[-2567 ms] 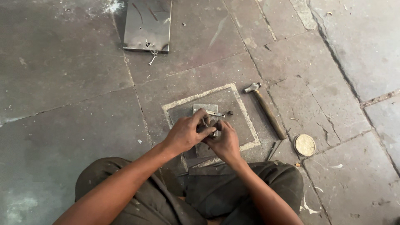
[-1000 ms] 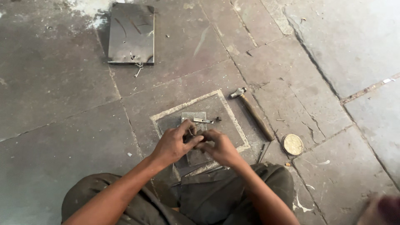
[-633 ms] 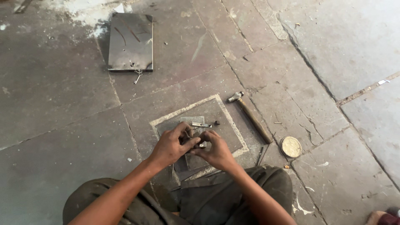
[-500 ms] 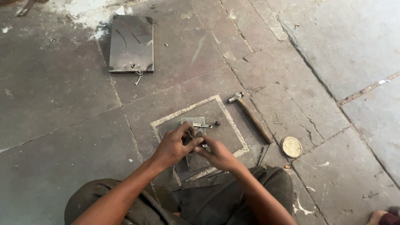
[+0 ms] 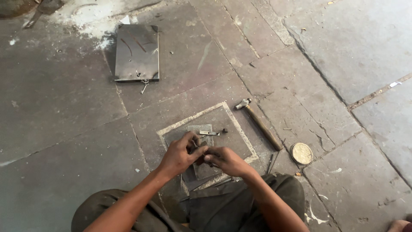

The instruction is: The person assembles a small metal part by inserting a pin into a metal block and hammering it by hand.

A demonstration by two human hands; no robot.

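So my left hand [image 5: 179,155] and right hand [image 5: 226,160] are basically bunched together over the middle of the work spot, fingertips meeting, both curled tight around a small metal part [image 5: 201,151] pinched between them. It's mostly buried under my fingers, so I honestly can't tell what shape it is. Right under my hands is a small grey metal plate [image 5: 201,129] sitting inside a square block [image 5: 238,141] with a pale border, sunk flush in the stone floor [image 5: 64,129]. At about 12 o'clock from my hands, just past the fingertips, a little metal pin [image 5: 209,133] lies on that plate. At 2 o'clock there's a hammer [image 5: 259,124] with a wooden handle, head pointing away from me. At 3 o'clock, near my right knee, a round brass-coloured tin lid [image 5: 301,153] lies flat. Way out at 11 o'clock there's a dark rectangular steel sheet [image 5: 137,51] with some white dust beyond it.
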